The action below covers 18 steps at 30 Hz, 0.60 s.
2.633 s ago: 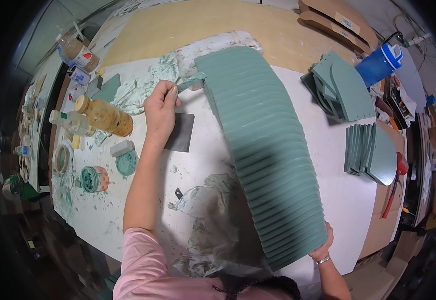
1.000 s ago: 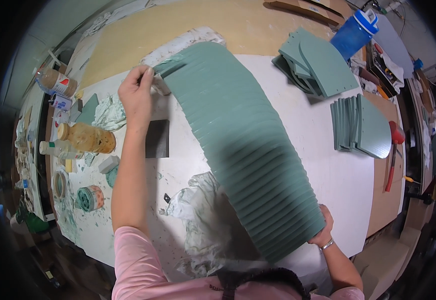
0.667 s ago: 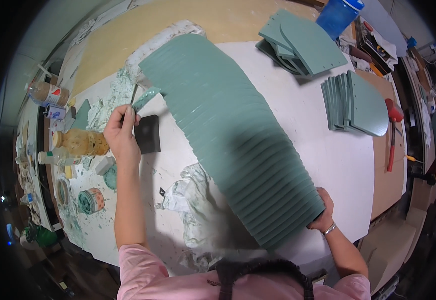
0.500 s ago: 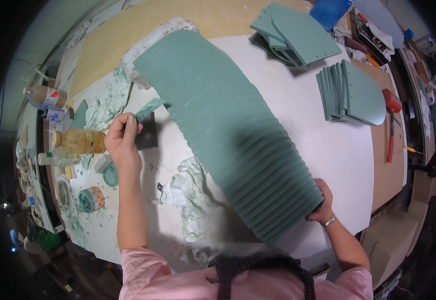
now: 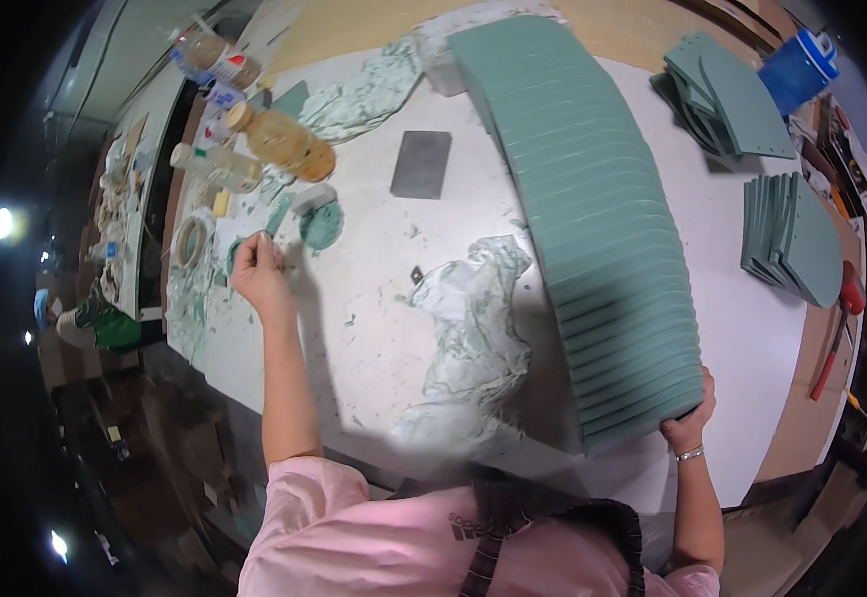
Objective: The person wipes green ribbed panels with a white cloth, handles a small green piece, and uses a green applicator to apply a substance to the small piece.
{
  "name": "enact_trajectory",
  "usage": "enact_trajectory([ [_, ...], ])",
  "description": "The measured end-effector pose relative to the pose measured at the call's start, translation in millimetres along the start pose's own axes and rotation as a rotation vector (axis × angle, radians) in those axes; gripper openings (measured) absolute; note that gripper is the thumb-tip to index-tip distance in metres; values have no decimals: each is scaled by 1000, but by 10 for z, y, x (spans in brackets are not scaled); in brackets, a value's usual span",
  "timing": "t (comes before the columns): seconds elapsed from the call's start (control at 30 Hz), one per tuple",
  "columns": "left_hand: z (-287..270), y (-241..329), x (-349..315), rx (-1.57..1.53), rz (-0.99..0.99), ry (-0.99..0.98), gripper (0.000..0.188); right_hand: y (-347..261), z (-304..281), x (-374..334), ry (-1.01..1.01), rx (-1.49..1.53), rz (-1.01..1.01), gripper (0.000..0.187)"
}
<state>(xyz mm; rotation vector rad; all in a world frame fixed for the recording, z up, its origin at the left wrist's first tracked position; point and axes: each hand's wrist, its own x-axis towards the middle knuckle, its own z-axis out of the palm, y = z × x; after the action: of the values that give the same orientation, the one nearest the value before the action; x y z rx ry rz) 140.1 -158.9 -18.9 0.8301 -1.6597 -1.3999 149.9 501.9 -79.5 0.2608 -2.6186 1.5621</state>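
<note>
A long row of green boards (image 5: 608, 209), set face to face so its top looks ribbed, stretches away from me. My right hand (image 5: 692, 413) is closed on its near right corner; the fingertips are hidden underneath. Out to the left, my left hand (image 5: 260, 267) pinches a spatula (image 5: 279, 213) smeared with green paste. That hand is over a small jar of green paste (image 5: 235, 257), mostly hidden behind the fingers. Beside it lies a round patch of green paste (image 5: 321, 229), with a pale grey block (image 5: 312, 199) at its edge.
Stained cloths (image 5: 473, 338) lie between my arms. A dark grey plate (image 5: 421, 164) sits farther back. Bottles (image 5: 282, 144) and a tape roll (image 5: 191, 242) stand left. At right are loose green boards (image 5: 792, 239), a red mallet (image 5: 852, 289) and a blue container (image 5: 798, 70).
My left hand has gone from the side of the board row to the paste jar, carrying the spatula. My right hand keeps its hold. The whole view has swung left.
</note>
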Motion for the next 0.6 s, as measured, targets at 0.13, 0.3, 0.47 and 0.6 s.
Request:
enact_trajectory([
  [0.13,-225,-282,-140,206,49,3,10,77,25,-17,20,50,0,97],
  [0.3,-129,-495,-278,653,178,-17,21,37,50,-14,24,31,7,102],
  [0.47,120,285,-755,566,238,-328,46,-63,76,53,6,42,18,99],
  [0.6,616,778,-2120,569,598,-959,63,-83,60,68,15,24,8,87],
])
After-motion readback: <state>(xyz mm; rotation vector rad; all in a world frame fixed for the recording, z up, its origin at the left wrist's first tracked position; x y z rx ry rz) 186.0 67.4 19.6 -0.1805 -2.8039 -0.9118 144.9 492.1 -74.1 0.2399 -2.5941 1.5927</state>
